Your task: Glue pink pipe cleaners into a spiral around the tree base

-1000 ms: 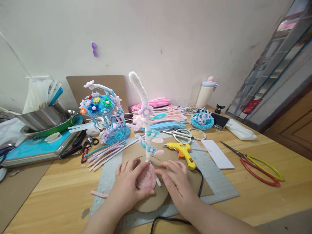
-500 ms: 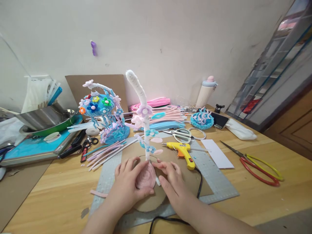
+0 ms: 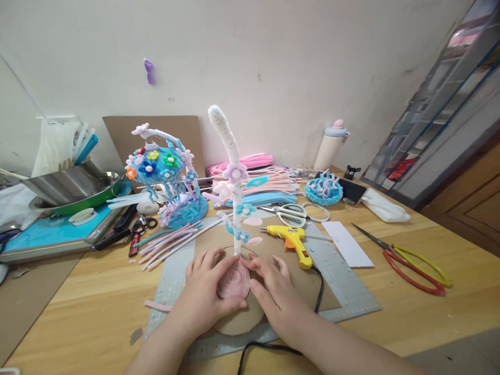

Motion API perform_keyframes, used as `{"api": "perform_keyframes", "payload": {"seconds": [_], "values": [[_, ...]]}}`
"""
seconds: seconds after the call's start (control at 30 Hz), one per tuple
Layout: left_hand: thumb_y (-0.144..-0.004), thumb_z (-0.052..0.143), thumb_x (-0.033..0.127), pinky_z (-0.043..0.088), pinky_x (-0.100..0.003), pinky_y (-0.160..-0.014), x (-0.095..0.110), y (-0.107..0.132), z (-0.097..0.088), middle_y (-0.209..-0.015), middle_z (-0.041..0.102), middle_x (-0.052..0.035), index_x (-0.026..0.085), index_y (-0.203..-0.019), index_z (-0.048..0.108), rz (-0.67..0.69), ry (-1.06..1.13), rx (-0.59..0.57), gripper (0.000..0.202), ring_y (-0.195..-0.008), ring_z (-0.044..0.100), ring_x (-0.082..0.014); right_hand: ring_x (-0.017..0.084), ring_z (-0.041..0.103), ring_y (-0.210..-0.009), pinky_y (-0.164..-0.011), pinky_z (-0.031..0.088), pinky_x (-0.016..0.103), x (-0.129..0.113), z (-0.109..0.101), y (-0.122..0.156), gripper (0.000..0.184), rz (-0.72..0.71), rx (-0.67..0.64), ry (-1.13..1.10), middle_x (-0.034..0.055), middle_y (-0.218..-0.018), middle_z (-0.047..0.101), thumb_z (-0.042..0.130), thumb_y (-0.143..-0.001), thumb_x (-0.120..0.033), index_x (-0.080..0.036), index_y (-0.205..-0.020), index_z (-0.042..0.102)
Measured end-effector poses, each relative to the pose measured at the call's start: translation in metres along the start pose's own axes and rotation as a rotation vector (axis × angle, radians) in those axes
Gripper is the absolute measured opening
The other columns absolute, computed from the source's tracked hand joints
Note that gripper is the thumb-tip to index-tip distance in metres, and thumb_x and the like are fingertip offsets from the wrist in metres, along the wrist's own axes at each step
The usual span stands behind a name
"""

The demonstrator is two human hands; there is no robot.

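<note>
our left hand [image 3: 201, 291] is cupping the pink coil [image 3: 233, 282], its fingers curving round the left side, the index finger reaching the far edge and the thumb lying along the near edge. our right hand [image 3: 279, 294] is resting opposite with its fingers loosely bent, the tips meeting the coil's right edge; we are unable to tell whether they are pinching it or only touching. the coil is lying flat between our hands on a cardboard disc [image 3: 238, 324], and a white stem [image 3: 224, 133] is standing just behind it, leaning left at its top. a lilac flower [image 3: 235, 172] is sitting about midway up the stem, with blue flowers [image 3: 242, 236] showing lower down. under the disc, a grey mat [image 3: 355, 298] is covering part of the bench [image 3: 390, 333]. the yellow glue gun [image 3: 291, 238] is lying near our right hand, its nozzle pointing left and its black cord [image 3: 321, 289] trailing towards us. farther right, a white card [image 3: 347, 245] and the scissors [image 3: 389, 248] are lying apart, while a flowered ornament [image 3: 156, 169] is standing beyond our left hand.
</note>
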State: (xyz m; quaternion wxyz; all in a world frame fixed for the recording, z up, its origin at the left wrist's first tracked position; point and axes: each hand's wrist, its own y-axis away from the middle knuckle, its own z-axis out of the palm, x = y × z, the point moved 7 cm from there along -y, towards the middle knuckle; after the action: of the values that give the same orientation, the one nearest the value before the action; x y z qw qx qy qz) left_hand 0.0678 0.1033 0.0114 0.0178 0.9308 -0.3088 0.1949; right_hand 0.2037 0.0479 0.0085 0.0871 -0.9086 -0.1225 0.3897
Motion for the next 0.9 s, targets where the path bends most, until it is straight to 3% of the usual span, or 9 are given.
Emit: {"api": "perform_keyframes", "payload": {"seconds": [0.17,0.43,0.63,0.9], "values": [[-0.063,0.071,0.062,0.029,-0.056,-0.100,-0.002,0.000,0.001,-0.135,0.044,-0.0088,0.037,-0.130,0.051,-0.013,-0.009,-0.004,0.075,-0.126,0.036,-0.0361,0.023,0.044,-0.129,-0.107,0.019,0.061,-0.003,-0.002,0.000,0.027,-0.036,-0.019,0.027,0.0097,-0.129,0.058,0.035,-0.097,-0.025,-0.024,-0.122,0.043],[-0.061,0.073,0.061,0.029,-0.056,-0.101,0.002,0.000,-0.003,-0.134,0.046,-0.0077,0.038,-0.130,0.051,-0.025,-0.018,-0.003,0.076,-0.124,0.038,-0.0358,0.020,0.041,-0.131,-0.109,0.013,0.059,-0.006,-0.011,0.007,0.023,-0.087,0.061,0.027,0.0045,-0.123,0.060,0.033,-0.094,-0.018,-0.027,-0.115,0.040],[-0.061,0.074,0.057,0.030,-0.055,-0.101,0.000,0.001,-0.003,-0.133,0.046,-0.0075,0.038,-0.129,0.052,-0.024,-0.003,0.012,0.074,-0.123,0.039,-0.0353,0.020,0.052,-0.118,-0.107,0.015,0.060,-0.005,-0.007,0.006,0.018,-0.054,0.044,-0.003,0.0041,-0.119,0.062,0.035,-0.094,-0.018,-0.027,-0.109,0.040],[-0.058,0.076,0.057,0.028,-0.055,-0.102,0.000,0.001,-0.003,-0.134,0.047,-0.0069,0.039,-0.128,0.052,-0.050,-0.002,0.004,0.076,-0.125,0.039,-0.0353,0.021,0.053,-0.118,-0.108,0.016,0.057,-0.007,-0.015,0.011,0.020,-0.110,0.118,0.028,0.0028,-0.105,0.066,0.037,-0.091,-0.014,-0.026,-0.105,0.045]]}}
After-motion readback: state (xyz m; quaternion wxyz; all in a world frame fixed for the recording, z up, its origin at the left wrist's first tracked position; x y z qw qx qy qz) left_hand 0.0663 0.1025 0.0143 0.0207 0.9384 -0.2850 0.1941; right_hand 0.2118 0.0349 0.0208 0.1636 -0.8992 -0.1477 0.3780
